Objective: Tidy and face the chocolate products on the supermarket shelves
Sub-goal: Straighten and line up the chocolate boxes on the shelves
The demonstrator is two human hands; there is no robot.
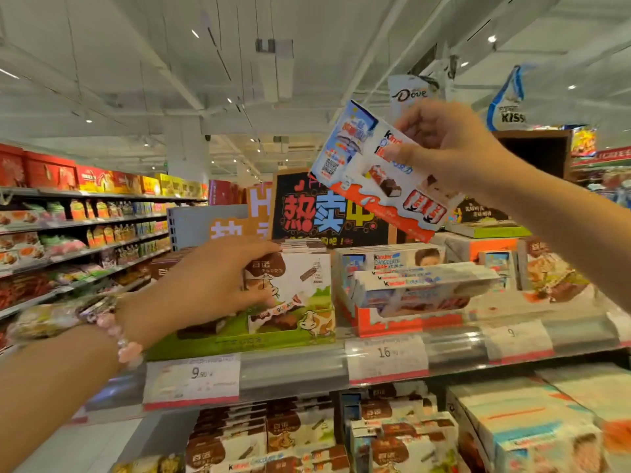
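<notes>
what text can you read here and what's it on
"Kinder": pack held by the right hand
"Kinder Chocolate": shelf box
"Dove": hanging bag
"KISS": hanging sign
"热卖中": black board
"9.90": left price tag
"16": middle price tag
Tags' small print: blurred

Bare forearms, pink beaded bracelet (124, 339) on left wrist
</notes>
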